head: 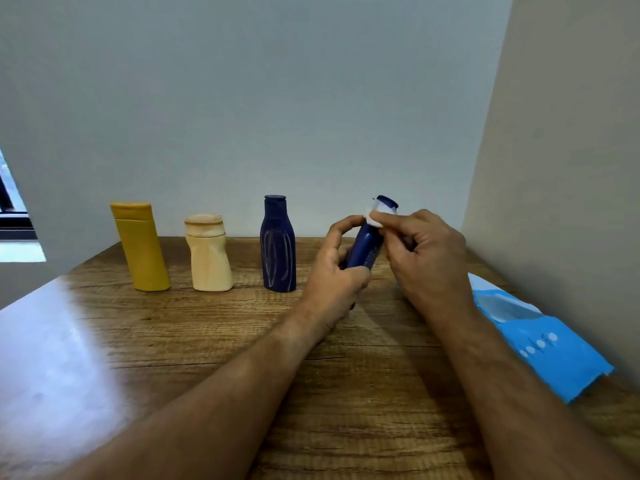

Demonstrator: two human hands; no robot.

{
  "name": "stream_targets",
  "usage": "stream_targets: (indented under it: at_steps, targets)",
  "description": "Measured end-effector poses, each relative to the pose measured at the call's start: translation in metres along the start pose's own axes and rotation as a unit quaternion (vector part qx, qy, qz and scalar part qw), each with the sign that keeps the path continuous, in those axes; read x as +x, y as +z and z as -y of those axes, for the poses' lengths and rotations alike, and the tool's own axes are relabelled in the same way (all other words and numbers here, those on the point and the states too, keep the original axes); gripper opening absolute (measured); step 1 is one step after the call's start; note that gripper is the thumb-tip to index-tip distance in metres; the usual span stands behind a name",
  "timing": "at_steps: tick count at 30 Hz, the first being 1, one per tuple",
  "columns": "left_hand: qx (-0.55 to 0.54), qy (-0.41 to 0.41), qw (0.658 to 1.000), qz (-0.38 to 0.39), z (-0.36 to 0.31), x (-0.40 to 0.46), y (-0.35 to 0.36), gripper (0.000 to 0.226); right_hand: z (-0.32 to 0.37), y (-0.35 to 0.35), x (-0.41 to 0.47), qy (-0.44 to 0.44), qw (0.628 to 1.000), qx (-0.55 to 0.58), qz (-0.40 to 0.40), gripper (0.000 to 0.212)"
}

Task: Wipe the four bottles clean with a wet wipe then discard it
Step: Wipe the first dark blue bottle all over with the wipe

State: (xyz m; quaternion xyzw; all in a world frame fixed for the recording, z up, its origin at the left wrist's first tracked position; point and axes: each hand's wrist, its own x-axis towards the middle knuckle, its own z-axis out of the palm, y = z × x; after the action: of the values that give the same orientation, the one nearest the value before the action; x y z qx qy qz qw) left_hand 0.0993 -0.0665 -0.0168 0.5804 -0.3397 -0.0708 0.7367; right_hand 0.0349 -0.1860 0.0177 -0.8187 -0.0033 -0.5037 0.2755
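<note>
Slim blue bottle (pixel 363 247) — wiped (neck)

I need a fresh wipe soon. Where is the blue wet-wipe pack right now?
In the head view, the flat blue wet-wipe pack lies on the wooden table at the far right, along the beige wall, just beyond the right hand.

We see only part of the slim dark blue plastic bottle (pixel 367 244): our left hand (pixel 337 271) hides its base at 7 o'clock, and the white wet wipe (pixel 374 218) covers its neck. Its white lettering is too small to read.
</note>
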Motion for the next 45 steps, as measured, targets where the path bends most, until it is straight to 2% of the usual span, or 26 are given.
stream_targets:
  at_steps: [6, 9, 13, 16, 20, 22, 25, 29, 31, 34, 37, 43, 45]
  targets:
    - [0.100, 0.042, 0.993, -0.041, 0.003, 0.002, -0.004, 0.079, 0.003, 0.004, -0.007, -0.022, 0.991, 0.016, 0.128, 0.030]
    - [0.106, 0.032, 0.992, -0.057, -0.001, 0.001, -0.003, 0.078, 0.004, 0.004, -0.005, -0.024, 0.996, -0.024, 0.077, 0.028]
    - [0.138, 0.028, 0.990, -0.030, -0.005, -0.004, 0.001, 0.082, -0.001, 0.000, 0.001, 0.015, 1.000, -0.014, -0.020, 0.026]
    - [0.112, 0.026, 0.993, -0.036, -0.002, -0.003, 0.002, 0.084, -0.002, 0.001, 0.000, 0.014, 1.000, -0.006, -0.008, 0.025]
    - [0.051, 0.032, 0.997, -0.052, 0.001, 0.003, 0.000, 0.083, 0.005, 0.002, -0.006, 0.011, 0.994, 0.055, 0.092, 0.027]
    - [0.034, 0.041, 0.997, -0.054, 0.000, 0.004, 0.001, 0.079, 0.007, 0.002, -0.007, -0.014, 0.993, 0.040, 0.108, 0.028]
    - [0.003, 0.019, 0.999, -0.040, 0.000, 0.005, -0.001, 0.080, 0.008, 0.003, -0.005, -0.046, 0.998, -0.009, 0.046, 0.027]
    - [0.013, 0.006, 1.000, -0.011, -0.003, 0.001, 0.001, 0.081, 0.004, 0.001, 0.000, -0.008, 1.000, -0.006, -0.030, 0.027]
    - [0.013, 0.005, 1.000, -0.017, -0.003, 0.001, 0.001, 0.081, 0.003, 0.000, 0.000, 0.003, 1.000, 0.016, -0.018, 0.026]
    - [-0.015, -0.004, 1.000, -0.026, 0.001, 0.004, -0.002, 0.082, 0.008, 0.000, -0.004, 0.006, 0.997, 0.060, 0.047, 0.025]
    - [-0.060, -0.012, 0.998, -0.028, 0.001, 0.006, -0.004, 0.081, 0.010, 0.002, -0.006, -0.020, 0.996, 0.038, 0.082, 0.027]
    - [-0.071, -0.035, 0.997, -0.005, -0.006, 0.000, -0.002, 0.080, 0.004, -0.002, -0.001, 0.009, 0.999, 0.018, -0.032, 0.028]
    - [-0.100, -0.043, 0.994, -0.001, -0.007, -0.001, 0.000, 0.079, 0.004, -0.003, -0.001, 0.004, 0.999, 0.023, -0.027, 0.028]
